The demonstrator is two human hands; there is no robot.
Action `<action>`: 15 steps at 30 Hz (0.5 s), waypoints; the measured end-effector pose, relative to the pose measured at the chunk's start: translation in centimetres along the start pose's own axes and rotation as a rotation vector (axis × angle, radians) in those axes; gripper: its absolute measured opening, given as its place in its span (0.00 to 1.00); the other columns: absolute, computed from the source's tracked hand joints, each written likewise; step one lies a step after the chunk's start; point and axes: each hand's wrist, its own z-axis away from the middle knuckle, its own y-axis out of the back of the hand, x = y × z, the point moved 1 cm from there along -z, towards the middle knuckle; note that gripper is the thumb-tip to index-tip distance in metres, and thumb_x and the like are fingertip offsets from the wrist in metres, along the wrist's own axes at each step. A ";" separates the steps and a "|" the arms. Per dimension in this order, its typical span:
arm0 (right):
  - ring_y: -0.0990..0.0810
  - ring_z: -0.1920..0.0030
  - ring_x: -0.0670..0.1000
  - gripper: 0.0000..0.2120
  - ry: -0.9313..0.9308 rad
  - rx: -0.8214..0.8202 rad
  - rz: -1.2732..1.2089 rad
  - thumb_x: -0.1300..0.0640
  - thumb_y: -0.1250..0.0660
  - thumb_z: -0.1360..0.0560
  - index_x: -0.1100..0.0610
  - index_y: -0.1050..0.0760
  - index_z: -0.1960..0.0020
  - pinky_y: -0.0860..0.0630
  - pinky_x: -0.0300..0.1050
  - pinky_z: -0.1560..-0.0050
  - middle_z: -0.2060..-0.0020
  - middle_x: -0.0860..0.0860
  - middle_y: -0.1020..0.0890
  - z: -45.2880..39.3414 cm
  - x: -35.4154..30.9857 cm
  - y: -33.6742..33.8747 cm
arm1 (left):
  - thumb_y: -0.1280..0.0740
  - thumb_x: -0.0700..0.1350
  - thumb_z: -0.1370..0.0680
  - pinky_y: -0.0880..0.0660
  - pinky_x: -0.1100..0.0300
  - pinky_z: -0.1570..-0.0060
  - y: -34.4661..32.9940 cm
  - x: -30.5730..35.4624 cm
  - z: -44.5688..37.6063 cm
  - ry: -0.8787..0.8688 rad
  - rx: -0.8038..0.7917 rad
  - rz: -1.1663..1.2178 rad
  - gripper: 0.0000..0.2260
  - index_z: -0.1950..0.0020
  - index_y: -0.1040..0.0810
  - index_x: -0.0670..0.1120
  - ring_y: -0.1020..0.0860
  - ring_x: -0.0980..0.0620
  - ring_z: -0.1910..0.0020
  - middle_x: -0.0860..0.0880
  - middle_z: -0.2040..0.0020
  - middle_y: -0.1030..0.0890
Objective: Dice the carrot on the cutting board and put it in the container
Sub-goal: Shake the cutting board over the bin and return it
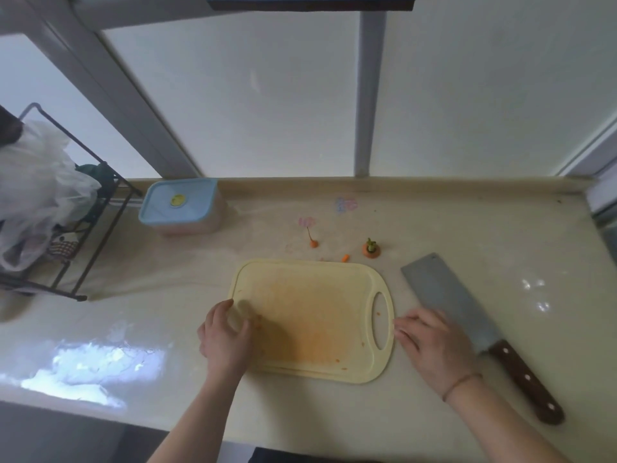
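Head view, looking down on a cream counter (467, 228). Left hand (225, 335) on the left edge of the pale yellow cutting board (310, 312), fingers curled over the rim and onto the stained surface, forearm reaching in from the bottom centre; whether anything is pinched under those fingers cannot be told. Right hand (434, 349) flat on the counter just right of the board's handle slot, fingers straight and pointing left toward the board, holding nothing, thin band at the wrist. Cleaver (474, 325) lying on the counter just beside the right hand, blade pointing away, brown wooden handle toward the near edge. Board bare apart from orange staining and a few tiny carrot crumbs (337, 360). Carrot top (371, 248) with green stub standing on the counter just beyond the board's far edge, small carrot bit (345, 258) near it, root tip (313, 242) with its thin tail farther left. Container (182, 207) at the back left of the counter, blue lid on, well apart from the board. Black wire rack (80, 228) with plastic bags at the far left.
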 end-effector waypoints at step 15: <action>0.27 0.66 0.53 0.09 -0.146 -0.090 0.130 0.57 0.19 0.36 0.51 0.20 0.66 0.30 0.44 0.75 0.67 0.47 0.23 -3.2 -2.2 -2.9 | 0.30 0.43 0.23 0.34 0.43 0.31 0.6 -0.2 0.0 -0.026 -0.019 0.050 0.23 0.29 0.27 0.46 0.34 0.42 0.29 0.48 0.29 0.27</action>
